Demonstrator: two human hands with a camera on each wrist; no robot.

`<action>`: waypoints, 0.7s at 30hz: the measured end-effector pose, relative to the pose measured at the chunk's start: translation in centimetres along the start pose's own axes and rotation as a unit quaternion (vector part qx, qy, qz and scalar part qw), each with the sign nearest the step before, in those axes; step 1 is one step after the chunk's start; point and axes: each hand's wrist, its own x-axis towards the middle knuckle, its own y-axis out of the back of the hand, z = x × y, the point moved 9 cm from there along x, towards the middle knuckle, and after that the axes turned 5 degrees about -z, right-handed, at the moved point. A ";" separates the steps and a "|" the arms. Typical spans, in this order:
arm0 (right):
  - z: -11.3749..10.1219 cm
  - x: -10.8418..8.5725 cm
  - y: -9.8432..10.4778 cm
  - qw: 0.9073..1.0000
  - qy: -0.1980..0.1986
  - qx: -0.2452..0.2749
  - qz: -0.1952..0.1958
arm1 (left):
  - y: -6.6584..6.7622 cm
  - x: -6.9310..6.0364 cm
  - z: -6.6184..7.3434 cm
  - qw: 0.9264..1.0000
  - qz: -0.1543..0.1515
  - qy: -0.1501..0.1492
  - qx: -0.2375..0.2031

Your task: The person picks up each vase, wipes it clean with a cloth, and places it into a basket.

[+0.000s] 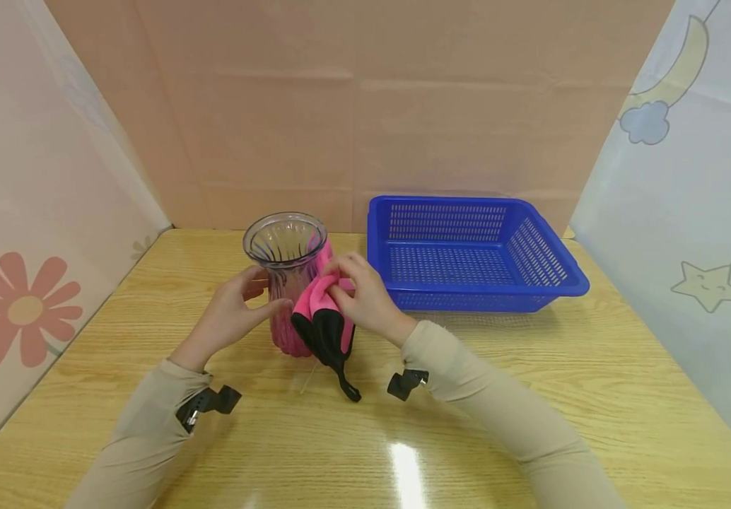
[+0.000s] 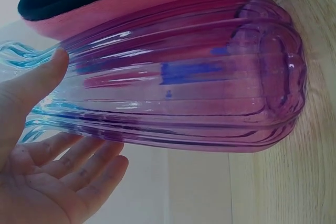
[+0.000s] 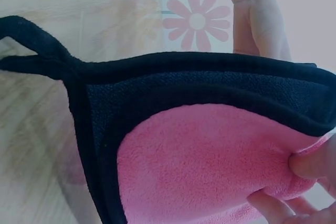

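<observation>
A ribbed glass vase (image 1: 285,283), clear at the rim and pink-purple lower down, stands upright on the table. My left hand (image 1: 232,311) is around its left side, thumb in front and fingers behind; in the left wrist view the fingers (image 2: 89,166) lie along the glass. On the vase's right, my right hand (image 1: 365,293) pinches a pink cloth with black edging (image 1: 324,304), which hangs with its black loop low. Close up in the right wrist view, the cloth (image 3: 205,156) is gripped between thumb and fingertips.
A blue perforated plastic basket (image 1: 467,298) sits at the back right of the wooden table (image 1: 314,452). Behind the table rises a peach-coloured backdrop (image 1: 353,120), with patterned panels at both sides.
</observation>
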 end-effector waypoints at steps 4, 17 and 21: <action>0.4 -0.3 -0.3 1.000 0.002 -0.004 -0.002 | 0.0 0.0 0.0 1.000 -0.004 -0.001 -0.003; 1.1 -0.8 -0.9 1.000 0.001 -0.011 -0.009 | -0.1 0.0 -0.6 1.000 -0.013 0.020 -0.001; 1.1 -0.9 -1.0 1.000 0.007 -0.015 -0.007 | -0.1 0.0 -0.6 1.000 -0.014 0.021 -0.003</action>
